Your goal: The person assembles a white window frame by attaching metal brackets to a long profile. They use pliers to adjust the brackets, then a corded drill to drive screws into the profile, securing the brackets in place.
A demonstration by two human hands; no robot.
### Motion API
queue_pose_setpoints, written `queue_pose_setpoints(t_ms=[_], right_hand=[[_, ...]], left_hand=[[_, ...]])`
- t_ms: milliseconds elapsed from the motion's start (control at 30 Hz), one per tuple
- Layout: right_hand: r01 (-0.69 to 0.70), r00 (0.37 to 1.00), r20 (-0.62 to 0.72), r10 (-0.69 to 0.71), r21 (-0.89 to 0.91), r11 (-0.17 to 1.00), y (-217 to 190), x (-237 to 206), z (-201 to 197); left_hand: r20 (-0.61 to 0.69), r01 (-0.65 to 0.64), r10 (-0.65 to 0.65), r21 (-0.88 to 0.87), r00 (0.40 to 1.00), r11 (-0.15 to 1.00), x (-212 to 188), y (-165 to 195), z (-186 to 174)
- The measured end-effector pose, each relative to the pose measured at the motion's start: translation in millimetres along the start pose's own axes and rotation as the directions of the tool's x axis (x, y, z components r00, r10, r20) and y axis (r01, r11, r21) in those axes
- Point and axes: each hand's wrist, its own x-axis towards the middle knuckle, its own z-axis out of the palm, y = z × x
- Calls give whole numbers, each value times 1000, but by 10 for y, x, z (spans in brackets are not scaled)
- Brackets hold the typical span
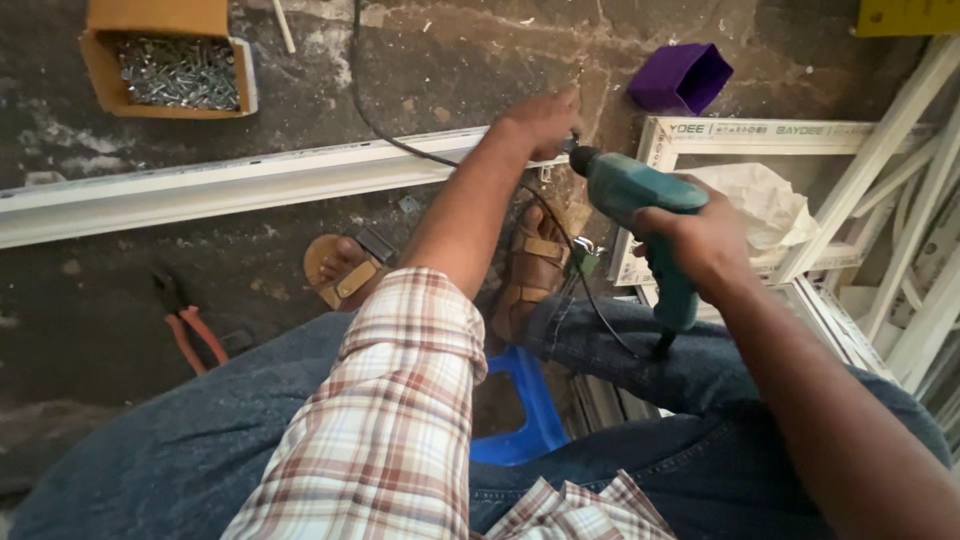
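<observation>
So you're sitting on a low blue stool with your right hand clenched around the grip of a teal power drill, just right of the middle of the frame. Its nose points up and left, and its black cord loops down over your jeans. Your left hand is up near the top centre, right at the drill's tip, fingers bunched together as if pinching something small, but I can't tell what, if anything, is in there. That hand sits over the end of a long white plastic profile that runs across the floor from the left edge toward the centre.

Both your sandalled feet are planted on the floor just below that profile. Upper left there's a cardboard box of screws, well away from your hands. A pair of orange-handled pliers lies on the floor at the left. A purple plastic cup lies tipped on its side at the top, right of centre. On the right you've got white window frames stacked up, with a crumpled pale bag on top, just behind the drill.
</observation>
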Motion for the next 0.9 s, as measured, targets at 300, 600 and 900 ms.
queue_pose_setpoints(t_ms=[300, 600, 900], right_hand=[[-115, 993, -29, 118, 82, 990, 39, 30, 22], [-86, 996, -11, 86, 10, 996, -7, 88, -66], [118, 993, -3, -119, -87, 989, 39, 98, -17]], left_hand=[[106, 64, -58, -58, 993, 996, 44, -27, -21], [65, 68, -65, -42, 996, 997, -56, 43, -72], [4, 1, -1, -63, 1000, 998, 5, -33, 16]])
